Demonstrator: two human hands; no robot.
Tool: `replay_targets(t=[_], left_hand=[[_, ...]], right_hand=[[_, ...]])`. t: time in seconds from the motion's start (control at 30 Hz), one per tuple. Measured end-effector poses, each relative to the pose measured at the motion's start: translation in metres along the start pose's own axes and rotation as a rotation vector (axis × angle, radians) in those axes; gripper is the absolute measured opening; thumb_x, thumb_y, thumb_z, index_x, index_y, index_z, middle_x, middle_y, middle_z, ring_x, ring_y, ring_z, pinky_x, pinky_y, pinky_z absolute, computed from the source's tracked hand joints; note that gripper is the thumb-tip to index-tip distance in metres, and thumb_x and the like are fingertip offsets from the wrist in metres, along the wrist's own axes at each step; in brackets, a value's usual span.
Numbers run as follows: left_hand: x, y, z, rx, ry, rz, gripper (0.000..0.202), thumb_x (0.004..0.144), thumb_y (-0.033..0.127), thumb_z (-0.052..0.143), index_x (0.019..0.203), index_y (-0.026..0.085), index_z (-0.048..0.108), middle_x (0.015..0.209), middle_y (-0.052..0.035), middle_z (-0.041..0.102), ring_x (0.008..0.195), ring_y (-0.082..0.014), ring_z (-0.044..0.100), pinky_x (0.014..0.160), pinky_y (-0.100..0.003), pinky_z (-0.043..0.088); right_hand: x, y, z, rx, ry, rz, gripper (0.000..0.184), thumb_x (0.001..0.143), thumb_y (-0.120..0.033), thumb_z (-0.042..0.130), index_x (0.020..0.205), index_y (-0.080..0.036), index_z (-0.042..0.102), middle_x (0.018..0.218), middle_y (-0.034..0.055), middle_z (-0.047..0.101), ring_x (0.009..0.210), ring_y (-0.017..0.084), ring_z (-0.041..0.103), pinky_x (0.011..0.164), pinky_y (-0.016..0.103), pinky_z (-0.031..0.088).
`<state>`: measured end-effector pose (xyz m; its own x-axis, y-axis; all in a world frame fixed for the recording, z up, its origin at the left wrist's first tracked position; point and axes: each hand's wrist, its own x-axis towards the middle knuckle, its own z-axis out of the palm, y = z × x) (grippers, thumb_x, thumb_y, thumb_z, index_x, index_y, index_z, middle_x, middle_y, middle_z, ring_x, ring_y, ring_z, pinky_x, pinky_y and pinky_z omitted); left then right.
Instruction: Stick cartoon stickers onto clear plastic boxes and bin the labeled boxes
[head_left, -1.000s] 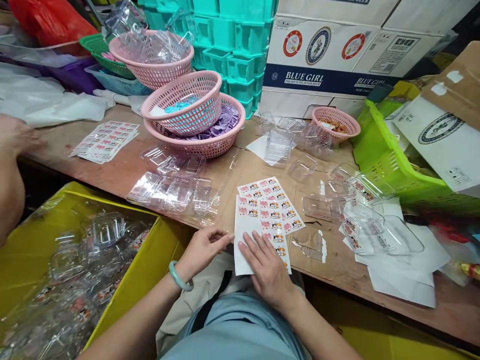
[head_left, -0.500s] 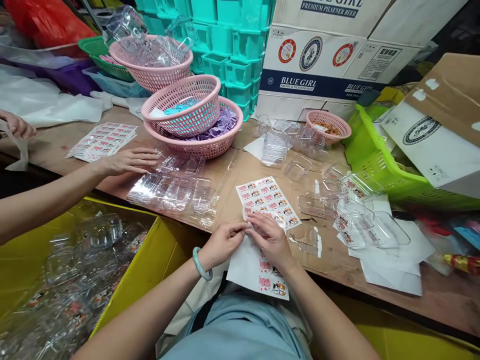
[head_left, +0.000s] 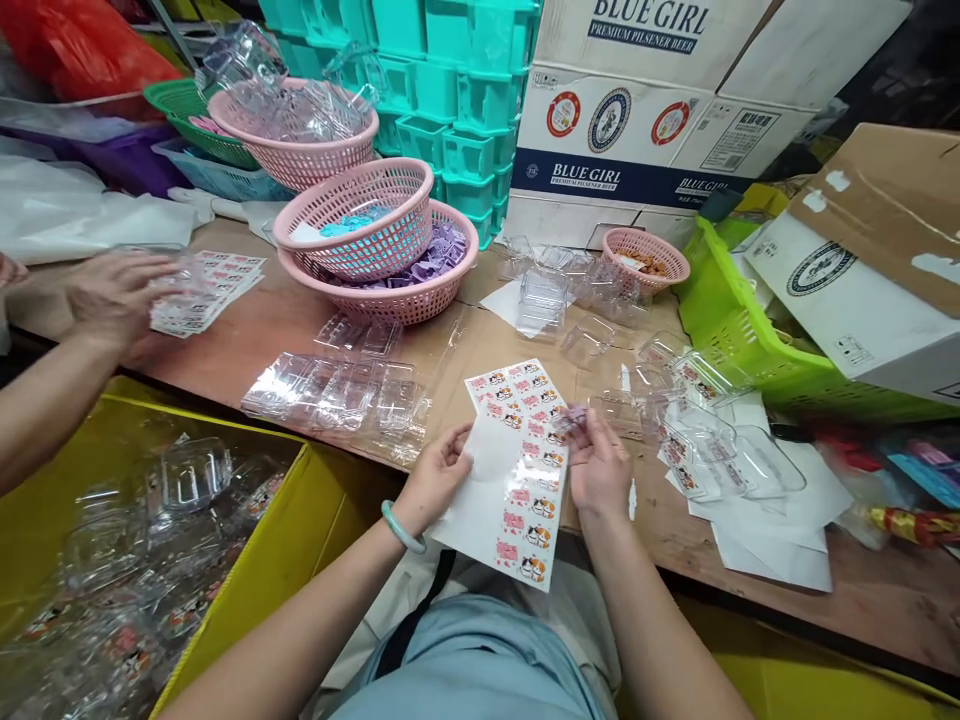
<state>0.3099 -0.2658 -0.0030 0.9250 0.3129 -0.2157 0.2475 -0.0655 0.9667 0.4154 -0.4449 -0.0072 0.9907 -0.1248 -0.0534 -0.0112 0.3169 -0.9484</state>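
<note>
My left hand (head_left: 437, 473) is closed on the left edge of a sticker sheet (head_left: 480, 520), tilted over the table edge. Its left part is bare white backing; cat stickers run down its right side. My right hand (head_left: 602, 462), just right of the sheet, pinches a peeled sticker (head_left: 576, 416), blurred by motion, between thumb and fingers. Beneath the held sheet lies another sheet of cat stickers (head_left: 517, 385) on the table. Stacked clear plastic boxes (head_left: 334, 390) lie left of my hands. More clear boxes (head_left: 712, 440), some with stickers, lie to the right on white papers.
A co-worker's hand (head_left: 112, 290) is at the left, holding a clear box near another sticker stack (head_left: 225, 280). Pink baskets (head_left: 375, 295) with small parts stand at the back. A yellow bin (head_left: 292, 480) of boxes is lower left; a green crate (head_left: 742, 300) stands right.
My hands have moved apart. The right hand has come away to the right with a sticker, while the left keeps the sheet. The co-worker's hand has moved left with a clear box.
</note>
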Motion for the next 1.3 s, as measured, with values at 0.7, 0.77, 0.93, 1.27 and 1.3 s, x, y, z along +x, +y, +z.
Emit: replay_targets(t=[0.7,0.77,0.93,1.27,1.3], left_hand=[[0.063,0.054,0.073,-0.724,-0.132,-0.234,0.037,0.074,0.035,0.076,0.106,0.021,0.064,0.109,-0.0053,0.064,0.087,-0.0119,0.061,0.075,-0.023,0.049],[0.065,0.055,0.079,-0.787,-0.172,-0.312,0.032,0.076,0.035,0.074,0.101,0.018,0.063,0.109,-0.0083,0.064,0.089,-0.0142,0.063,0.076,-0.026,0.051],[0.076,0.059,0.093,-0.878,-0.284,-0.47,0.023,0.084,0.033,0.065,0.095,0.014,0.06,0.097,-0.0101,0.064,0.082,-0.015,0.065,0.079,-0.027,0.052],[0.072,0.069,0.083,-1.094,-0.418,-0.46,0.067,0.082,0.064,0.055,0.136,0.03,0.037,0.102,-0.0073,0.059,0.089,-0.0232,0.066,0.088,-0.049,0.05],[0.065,0.066,0.082,-1.117,-0.427,-0.444,0.062,0.083,0.058,0.058,0.135,0.029,0.039,0.101,-0.0066,0.059,0.09,-0.0225,0.066,0.09,-0.048,0.05]], right_hand=[[0.1,-0.057,-0.002,-0.693,-0.177,-0.411,0.025,0.084,-0.04,0.061,0.095,-0.019,0.069,0.094,0.0052,0.071,0.088,0.022,0.064,0.085,0.039,0.051],[0.149,-0.061,0.007,-0.799,-0.118,-0.484,0.029,0.078,-0.028,0.066,0.107,-0.02,0.064,0.109,0.0075,0.067,0.103,0.025,0.059,0.096,0.043,0.044],[0.226,-0.047,0.03,-1.238,-0.205,-0.45,0.059,0.069,-0.005,0.061,0.126,-0.017,0.052,0.094,0.0106,0.069,0.089,0.027,0.063,0.086,0.045,0.046],[0.097,-0.032,0.008,-0.829,-0.063,-0.968,0.038,0.088,-0.021,0.053,0.125,-0.024,0.044,0.097,0.0048,0.067,0.09,0.018,0.066,0.086,0.035,0.052],[0.08,-0.028,0.004,-0.804,-0.057,-0.991,0.038,0.088,-0.021,0.055,0.124,-0.025,0.044,0.097,0.0048,0.068,0.091,0.018,0.067,0.087,0.036,0.052]])
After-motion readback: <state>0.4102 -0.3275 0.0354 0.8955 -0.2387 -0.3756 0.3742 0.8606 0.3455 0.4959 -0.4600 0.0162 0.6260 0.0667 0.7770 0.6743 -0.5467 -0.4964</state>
